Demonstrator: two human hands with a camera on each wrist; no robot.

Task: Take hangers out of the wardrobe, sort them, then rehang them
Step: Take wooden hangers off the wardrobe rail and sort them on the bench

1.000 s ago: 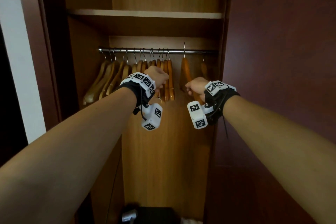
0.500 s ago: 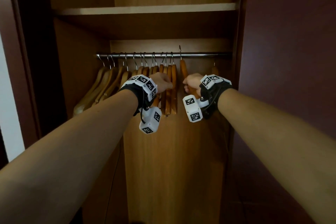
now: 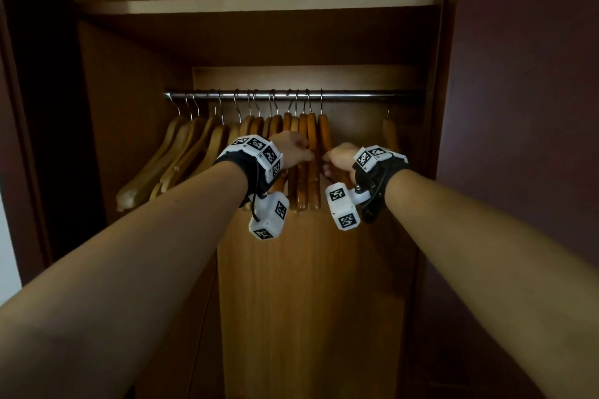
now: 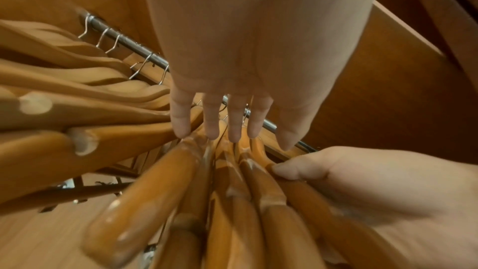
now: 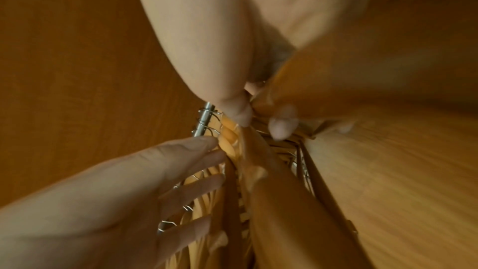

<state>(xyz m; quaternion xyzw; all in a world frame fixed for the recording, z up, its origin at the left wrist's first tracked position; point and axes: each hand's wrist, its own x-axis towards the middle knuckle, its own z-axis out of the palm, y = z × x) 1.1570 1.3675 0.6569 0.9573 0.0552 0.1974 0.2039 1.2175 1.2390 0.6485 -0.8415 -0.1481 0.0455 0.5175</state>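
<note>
While both hands work below rail [image 3: 291, 94]: left hand [image 3: 291, 152] flat-fingered against packed hangers [image 3: 303, 159]; right hand [image 3: 338, 160] pinches rightmost hanger [image 3: 324, 133] (risk: hooks snag, neighbours dragged off).

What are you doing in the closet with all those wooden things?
A person is reaching both arms into an open wardrobe where wooden hangers hang on a metal rail. The left hand touches the packed bunch with straight fingers. The right hand grips the hanger at the bunch's right edge. One more hanger hangs apart on the right. Nothing is off the rail yet.
</note>
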